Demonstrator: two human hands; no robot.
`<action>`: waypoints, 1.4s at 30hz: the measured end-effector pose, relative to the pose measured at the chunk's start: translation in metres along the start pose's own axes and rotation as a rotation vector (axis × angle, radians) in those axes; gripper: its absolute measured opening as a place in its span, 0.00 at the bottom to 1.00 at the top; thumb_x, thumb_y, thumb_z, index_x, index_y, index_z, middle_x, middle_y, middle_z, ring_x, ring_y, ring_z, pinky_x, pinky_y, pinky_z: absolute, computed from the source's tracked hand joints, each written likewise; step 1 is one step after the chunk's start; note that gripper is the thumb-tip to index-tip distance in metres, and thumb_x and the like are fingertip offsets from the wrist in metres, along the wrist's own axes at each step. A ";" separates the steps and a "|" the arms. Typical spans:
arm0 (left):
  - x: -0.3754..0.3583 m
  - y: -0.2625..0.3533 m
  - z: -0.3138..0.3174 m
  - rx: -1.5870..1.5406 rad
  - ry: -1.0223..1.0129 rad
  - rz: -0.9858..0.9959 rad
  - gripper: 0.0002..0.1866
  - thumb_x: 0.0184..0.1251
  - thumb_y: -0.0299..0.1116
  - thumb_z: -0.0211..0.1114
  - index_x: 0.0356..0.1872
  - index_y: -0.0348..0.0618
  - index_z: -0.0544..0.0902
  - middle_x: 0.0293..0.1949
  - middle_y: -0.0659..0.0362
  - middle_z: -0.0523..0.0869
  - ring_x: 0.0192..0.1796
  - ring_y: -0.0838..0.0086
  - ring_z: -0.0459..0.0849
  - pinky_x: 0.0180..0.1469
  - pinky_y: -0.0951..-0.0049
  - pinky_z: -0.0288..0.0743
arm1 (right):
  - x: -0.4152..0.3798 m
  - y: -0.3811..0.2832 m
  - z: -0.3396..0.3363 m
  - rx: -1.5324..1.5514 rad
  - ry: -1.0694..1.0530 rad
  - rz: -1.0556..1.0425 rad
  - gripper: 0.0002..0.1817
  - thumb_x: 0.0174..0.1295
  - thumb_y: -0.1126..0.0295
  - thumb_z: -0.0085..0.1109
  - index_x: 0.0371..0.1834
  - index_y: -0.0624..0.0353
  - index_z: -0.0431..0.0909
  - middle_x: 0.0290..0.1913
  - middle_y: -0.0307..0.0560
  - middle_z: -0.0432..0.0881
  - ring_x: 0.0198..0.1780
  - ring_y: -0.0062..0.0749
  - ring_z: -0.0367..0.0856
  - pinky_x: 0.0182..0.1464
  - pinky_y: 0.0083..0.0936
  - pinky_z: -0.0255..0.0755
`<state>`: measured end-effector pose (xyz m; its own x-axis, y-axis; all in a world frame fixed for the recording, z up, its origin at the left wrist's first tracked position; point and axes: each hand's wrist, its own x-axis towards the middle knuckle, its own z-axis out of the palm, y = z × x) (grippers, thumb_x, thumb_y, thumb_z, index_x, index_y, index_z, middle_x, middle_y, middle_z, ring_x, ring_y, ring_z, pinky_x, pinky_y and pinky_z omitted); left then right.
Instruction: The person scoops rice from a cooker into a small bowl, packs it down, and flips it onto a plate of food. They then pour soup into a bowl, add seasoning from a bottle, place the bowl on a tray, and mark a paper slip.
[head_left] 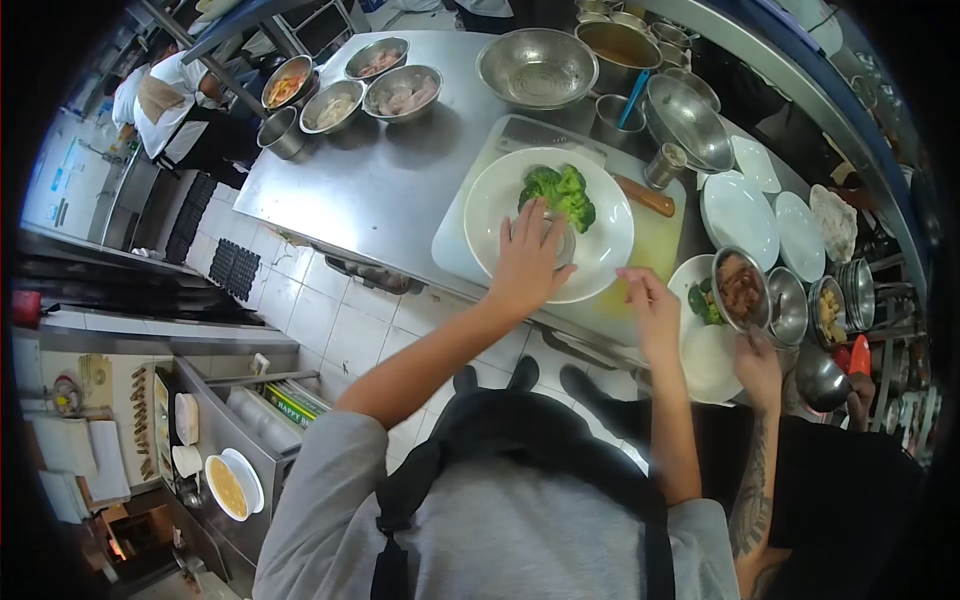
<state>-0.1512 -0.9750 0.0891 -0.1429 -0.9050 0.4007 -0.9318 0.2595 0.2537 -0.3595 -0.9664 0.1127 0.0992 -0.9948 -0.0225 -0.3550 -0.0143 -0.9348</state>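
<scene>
A white plate stands on the cutting board, with green broccoli florets on its far side. My left hand reaches over the plate from the near side, fingers spread over a small round clear or metal dish beside the broccoli. The palm side is hidden. Close to the plate's right rim, my right hand has its fingers curled and the tips near each other; what they hold, if anything, cannot be made out. Beyond the plate lies a cleaver with a wooden handle.
At right, a co-worker's hand holds a metal bowl of brown meat over another plate with greens. Bowls of raw food stand at the back left. A large metal bowl and white plates surround the board.
</scene>
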 end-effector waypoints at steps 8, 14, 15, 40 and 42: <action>-0.036 -0.021 -0.003 0.067 -0.041 0.192 0.20 0.58 0.30 0.61 0.53 0.37 0.75 0.57 0.46 0.77 0.64 0.56 0.73 0.66 0.58 0.64 | 0.046 -0.024 0.064 -0.568 -0.150 -0.606 0.12 0.60 0.71 0.57 0.46 0.53 0.83 0.37 0.50 0.81 0.45 0.43 0.79 0.43 0.34 0.76; -0.001 -0.028 -0.028 -0.059 -0.182 0.227 0.13 0.52 0.24 0.60 0.41 0.36 0.75 0.38 0.51 0.85 0.45 0.59 0.84 0.53 0.63 0.72 | 0.097 -0.063 0.070 -0.965 -0.443 -0.415 0.06 0.51 0.68 0.63 0.31 0.50 0.87 0.37 0.50 0.83 0.47 0.46 0.79 0.46 0.38 0.75; 0.005 -0.028 -0.028 -0.043 -0.281 0.208 0.14 0.51 0.24 0.60 0.42 0.35 0.75 0.36 0.52 0.85 0.42 0.60 0.84 0.52 0.64 0.72 | 0.107 -0.067 0.070 -0.970 -0.535 -0.359 0.05 0.49 0.68 0.64 0.29 0.50 0.88 0.37 0.50 0.84 0.48 0.46 0.79 0.46 0.38 0.76; -0.038 -0.084 -0.094 -0.865 -0.096 -0.346 0.18 0.64 0.35 0.59 0.53 0.38 0.77 0.38 0.61 0.82 0.49 0.72 0.79 0.53 0.68 0.69 | 0.073 -0.075 0.046 -0.340 -0.190 -0.221 0.13 0.59 0.58 0.64 0.36 0.56 0.85 0.42 0.49 0.85 0.43 0.38 0.82 0.48 0.35 0.74; -0.056 -0.094 -0.104 -1.135 -0.029 -0.619 0.21 0.67 0.37 0.54 0.57 0.34 0.75 0.40 0.60 0.81 0.49 0.73 0.80 0.53 0.70 0.71 | 0.052 -0.057 0.059 -0.555 -0.244 -0.443 0.17 0.56 0.56 0.66 0.37 0.58 0.80 0.58 0.59 0.75 0.62 0.52 0.69 0.63 0.39 0.64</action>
<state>-0.0207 -0.9135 0.1338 0.1877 -0.9800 -0.0667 -0.0447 -0.0763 0.9961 -0.2791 -1.0112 0.1435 0.5221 -0.8344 0.1766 -0.6439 -0.5214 -0.5599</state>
